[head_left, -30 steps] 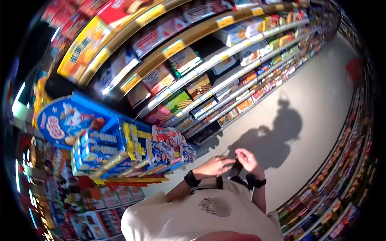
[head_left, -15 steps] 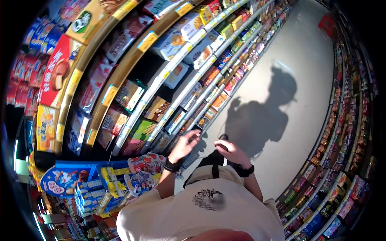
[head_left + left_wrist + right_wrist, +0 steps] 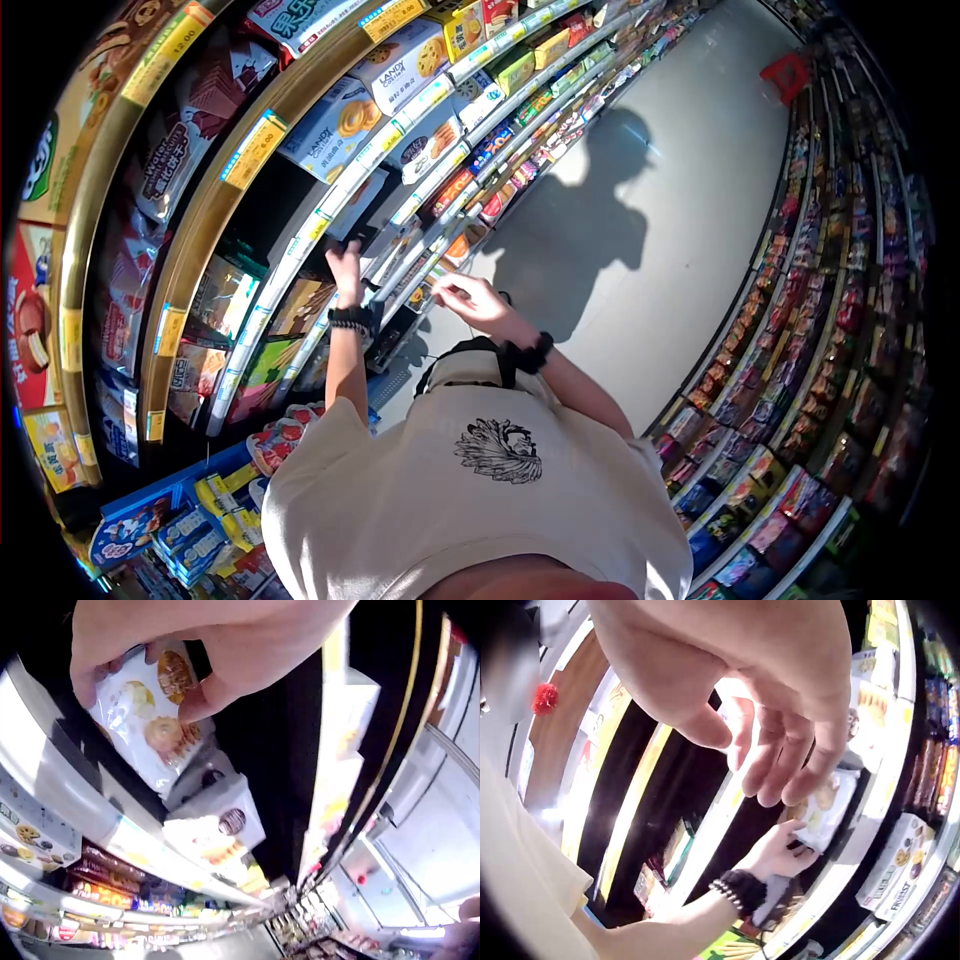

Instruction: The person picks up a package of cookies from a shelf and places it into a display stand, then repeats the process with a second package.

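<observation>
the left hand (image 3: 225, 645) pinches a white packet (image 3: 139, 724) with the thumb on the front and the other fingers bent over the edge. the packet has pictures of round cookies on it. it is at ten o'clock in the left wrist view, in a shelf (image 3: 847, 866) close to the front edge. at five o'clock from the packet, on the same shelf, is a white box (image 3: 217, 825) with a dark cookie on it.

the right hand (image 3: 735, 667) has loose, bent fingers and nothing in them. it is a bit past three o'clock from the left hand in the head view. in the right wrist view, a long white box (image 3: 896, 866) is between four and five o'clock from the packet, one shelf lower.

pale cookie boxes (image 3: 345, 125) are at twelve o'clock from the left hand in the head view. both wrists have dark bands (image 3: 350, 318) on. the person's pale shirt (image 3: 390, 490) is at six o'clock, with a black drawing (image 3: 498, 450) on it. a dark shadow (image 3: 575, 230) on the floor (image 3: 700, 220) and a red thing (image 3: 785, 78) are both near two o'clock. a blue stand (image 3: 150, 525) is at eight o'clock.
</observation>
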Tool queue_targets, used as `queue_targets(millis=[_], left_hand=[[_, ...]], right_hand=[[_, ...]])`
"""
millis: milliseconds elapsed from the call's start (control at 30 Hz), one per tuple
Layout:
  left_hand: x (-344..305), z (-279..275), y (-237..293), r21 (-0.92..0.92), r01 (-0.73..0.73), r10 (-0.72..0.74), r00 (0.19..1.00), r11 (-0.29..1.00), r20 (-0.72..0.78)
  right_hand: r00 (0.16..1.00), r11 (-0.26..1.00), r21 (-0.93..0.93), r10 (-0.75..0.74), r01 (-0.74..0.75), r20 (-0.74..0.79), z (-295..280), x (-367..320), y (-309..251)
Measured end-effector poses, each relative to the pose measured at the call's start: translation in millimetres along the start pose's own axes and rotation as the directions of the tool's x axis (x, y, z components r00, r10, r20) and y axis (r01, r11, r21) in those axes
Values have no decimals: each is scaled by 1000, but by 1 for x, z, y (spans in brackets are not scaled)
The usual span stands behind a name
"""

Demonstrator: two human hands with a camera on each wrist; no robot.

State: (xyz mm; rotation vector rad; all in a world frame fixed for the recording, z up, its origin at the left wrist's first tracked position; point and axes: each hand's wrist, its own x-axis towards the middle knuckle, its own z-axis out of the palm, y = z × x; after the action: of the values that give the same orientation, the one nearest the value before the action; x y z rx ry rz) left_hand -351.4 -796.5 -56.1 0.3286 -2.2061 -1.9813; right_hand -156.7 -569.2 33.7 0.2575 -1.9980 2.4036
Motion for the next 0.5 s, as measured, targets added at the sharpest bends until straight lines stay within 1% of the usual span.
queue_targets(millis=[33,67,100,133,167,200,233,267,300,333,367,400,433,467,500], left_hand=[[5,6,30,-5,235,-235,971,972,38],[18,11,28,-22,243,-243,970,970,-6],[26,13,25,-12,254,-254,967,967,-4],[37,16,23,-5,258,-258,966,966,-2],[52,10,-9,-189,27,-19,999,982,42],[61,11,-22,-246,-26,24,1000,969,-10],[66,9,-33,-288,-7,-10,998,957,-60],[74,7,-45,-333,1,-40,993,943,-111],[86,3,-66,-402,69,-140,978,913,-151],[85,-10,-83,-392,60,-142,973,918,-183],[83,-23,-94,-259,-24,-13,990,966,-140],[84,-32,-104,-127,-119,109,991,985,-81],[87,-38,-113,0,-220,220,975,975,-8],[95,-43,-125,123,-328,321,944,937,76],[114,-69,-156,592,-447,375,893,670,249]], right_hand=[[999,997,71,-17,14,38,-2,23,8],[995,999,8,-33,32,97,-6,46,10],[987,999,-31,39,-34,156,-8,67,18],[972,993,-77,103,-88,213,-11,90,29],[966,989,-95,132,-114,224,-12,112,40],[958,984,-108,161,-139,236,-12,131,51],[939,973,-57,233,-226,253,-14,151,59],[888,914,-31,399,-404,230,-14,169,57],[893,917,-2,390,-400,225,-14,187,63],[895,915,30,387,-403,222,-11,201,73],[884,904,12,415,-428,216,-10,214,79],[874,894,-10,439,-447,209,-8,228,85],[869,876,42,469,-480,156,-4,238,98],[843,843,51,532,-536,75,1,248,98],[843,842,-38,538,-538,-14,3,261,113]])
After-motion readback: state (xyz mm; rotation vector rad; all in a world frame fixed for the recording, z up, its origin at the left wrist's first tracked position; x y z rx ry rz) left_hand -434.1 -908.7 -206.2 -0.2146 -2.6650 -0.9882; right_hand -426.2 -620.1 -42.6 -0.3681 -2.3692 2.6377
